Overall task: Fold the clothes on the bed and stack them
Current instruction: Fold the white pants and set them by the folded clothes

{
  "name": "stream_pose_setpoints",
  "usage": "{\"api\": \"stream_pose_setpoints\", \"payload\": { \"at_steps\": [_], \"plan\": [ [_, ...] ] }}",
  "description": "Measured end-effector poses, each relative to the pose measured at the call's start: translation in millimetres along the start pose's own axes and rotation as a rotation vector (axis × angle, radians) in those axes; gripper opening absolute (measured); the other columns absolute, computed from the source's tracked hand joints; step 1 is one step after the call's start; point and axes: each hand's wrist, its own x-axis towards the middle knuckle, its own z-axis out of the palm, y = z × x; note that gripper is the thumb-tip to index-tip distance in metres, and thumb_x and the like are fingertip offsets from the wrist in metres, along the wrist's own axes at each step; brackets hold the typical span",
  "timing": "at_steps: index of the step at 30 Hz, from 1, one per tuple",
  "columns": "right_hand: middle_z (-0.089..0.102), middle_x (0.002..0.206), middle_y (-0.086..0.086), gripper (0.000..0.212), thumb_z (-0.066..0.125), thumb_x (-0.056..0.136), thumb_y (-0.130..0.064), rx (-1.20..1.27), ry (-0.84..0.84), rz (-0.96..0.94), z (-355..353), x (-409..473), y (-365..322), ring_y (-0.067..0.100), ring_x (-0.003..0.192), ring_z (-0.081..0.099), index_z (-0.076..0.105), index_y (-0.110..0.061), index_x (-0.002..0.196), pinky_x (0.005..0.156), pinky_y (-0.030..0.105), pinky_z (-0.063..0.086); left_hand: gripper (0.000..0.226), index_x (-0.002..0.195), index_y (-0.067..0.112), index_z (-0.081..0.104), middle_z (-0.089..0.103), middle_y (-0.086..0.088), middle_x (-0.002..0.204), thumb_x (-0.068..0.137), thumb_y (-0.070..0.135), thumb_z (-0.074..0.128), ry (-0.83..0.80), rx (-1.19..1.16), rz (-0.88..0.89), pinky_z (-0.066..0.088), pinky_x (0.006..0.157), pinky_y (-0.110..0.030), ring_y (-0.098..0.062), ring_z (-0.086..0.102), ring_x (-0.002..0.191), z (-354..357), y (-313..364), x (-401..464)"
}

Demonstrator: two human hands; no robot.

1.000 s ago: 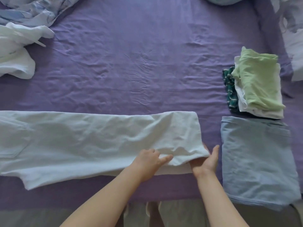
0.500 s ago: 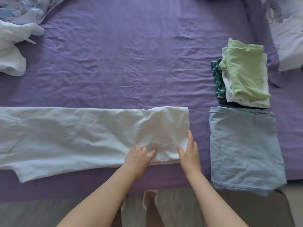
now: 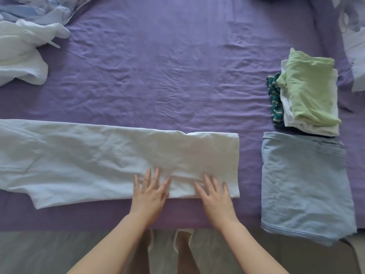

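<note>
A bed (image 3: pixel 177 66) with a wrinkled purple sheet fills almost the whole view. Below its near edge, at 6 o'clock, there is a grey floor (image 3: pixel 39 252), and two feet in pale slippers (image 3: pixel 182 237) stand there between the forearms.

A long pale garment (image 3: pixel 98 159) lies flat along the near side of the bed, from the left border to a little past the centre. Its right end is folded back, so there is a double layer. The left hand (image 3: pixel 150 194) and the right hand (image 3: pixel 214 196) both lie flat on the near edge of this folded end, with fingers straight and spread, holding nothing. The two hands are near each other but apart.

At 3 o'clock a folded blue cloth (image 3: pixel 304 184) lies just beside the garment's end, not touching it. Behind it, at 2 o'clock, there is a small stack (image 3: pixel 308 95) with a green piece on top, a white one under it, and a dark teal striped piece showing at the left side.

At 10 o'clock a crumpled white garment (image 3: pixel 21 58) lies unfolded, and behind it some pale blue bedding (image 3: pixel 39 10).

The long garment is cut off by the left border, so its full shape is hard to tell. The pale fabric (image 3: pixel 355 46) at the right border is also cut off.
</note>
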Motion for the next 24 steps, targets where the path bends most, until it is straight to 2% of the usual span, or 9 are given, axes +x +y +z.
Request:
{"api": "stream_pose_setpoints", "payload": {
  "at_steps": [3,5,7,9,12,15,17,20,24],
  "plan": [
    [0.069,0.109,0.015,0.035,0.058,0.062,-0.011,-0.018,0.139,-0.079,-3,9,-13,0.033,0.096,0.068,0.076,-0.019,0.091,0.069,0.045,0.057,0.058,0.148,0.043,-0.003,-0.015,-0.002,0.159,0.096,0.058,0.016,-0.052,-0.017,-0.094,-0.011,0.108,-0.061,-0.031,-0.022,0.143,9,-25,2],
    [0.067,0.114,0.015,0.046,0.076,0.053,-0.011,0.038,0.102,-0.112,-14,18,-28,0.032,0.098,0.067,0.075,-0.021,0.099,0.069,0.041,0.058,0.064,0.148,0.042,-0.007,-0.021,-0.003,0.158,0.093,0.063,0.018,-0.043,-0.043,-0.165,-0.008,0.109,-0.062,-0.032,-0.025,0.141,7,-36,2],
    [0.050,0.140,0.012,0.064,0.077,0.065,-0.022,0.061,0.026,-0.209,-23,28,-49,0.033,0.124,0.051,0.059,-0.030,0.126,0.089,0.046,0.050,0.076,0.147,0.041,-0.014,-0.026,-0.002,0.156,0.087,0.071,0.023,-0.081,-0.061,-0.223,-0.006,0.108,-0.063,-0.033,-0.029,0.140,4,-52,1],
    [0.025,0.154,0.007,0.047,0.048,0.091,-0.024,0.090,-0.083,-0.240,-26,39,-70,0.032,0.142,0.021,0.041,-0.031,0.138,0.106,0.049,0.029,0.086,0.145,0.041,-0.019,-0.029,0.000,0.155,0.081,0.077,0.026,-0.137,-0.029,-0.239,-0.007,0.106,-0.065,-0.035,-0.028,0.140,2,-70,0],
    [0.040,0.136,0.008,0.031,0.038,0.093,-0.023,0.110,-0.004,-0.149,-33,59,-90,0.027,0.133,0.028,0.051,-0.022,0.121,0.102,0.040,0.028,0.082,0.148,0.040,-0.009,-0.016,0.001,0.159,0.083,0.076,0.024,-0.146,0.031,-0.140,-0.014,0.105,-0.064,-0.036,-0.018,0.143,-5,-90,1],
    [0.033,0.143,0.002,0.049,0.041,0.094,-0.027,0.142,0.029,-0.100,-46,88,-103,0.023,0.142,0.015,0.032,-0.025,0.142,0.109,0.044,0.022,0.064,0.150,0.036,0.008,0.004,-0.001,0.160,0.093,0.060,0.027,-0.044,0.001,-0.057,-0.009,0.110,-0.060,-0.028,-0.011,0.145,-19,-109,17],
    [0.025,0.149,-0.001,0.055,0.038,0.096,-0.029,0.130,0.047,-0.073,-53,111,-109,0.022,0.145,0.004,0.020,-0.030,0.148,0.112,0.049,0.016,0.069,0.151,0.034,0.003,-0.004,-0.003,0.160,0.094,0.053,0.038,-0.025,-0.023,-0.012,-0.005,0.111,-0.060,-0.028,-0.019,0.144,-29,-123,35],
    [0.026,0.150,0.000,0.051,0.034,0.097,-0.030,0.104,0.120,-0.024,-60,141,-101,0.020,0.143,0.012,0.023,-0.034,0.147,0.112,0.055,0.006,0.098,0.148,0.033,-0.017,-0.032,-0.009,0.153,0.084,0.060,0.053,-0.063,0.081,0.097,-0.010,0.105,-0.067,-0.033,-0.030,0.139,-42,-138,66],
    [0.018,0.157,0.007,0.056,0.038,0.093,-0.010,0.018,0.292,0.063,-76,163,-58,0.024,0.145,0.010,0.030,-0.028,0.146,0.113,0.055,-0.001,0.111,0.147,0.029,-0.020,-0.029,-0.012,0.153,0.078,0.062,0.060,-0.009,0.212,0.297,-0.013,0.108,-0.065,-0.034,-0.025,0.141,-59,-133,95]
  ]
}}
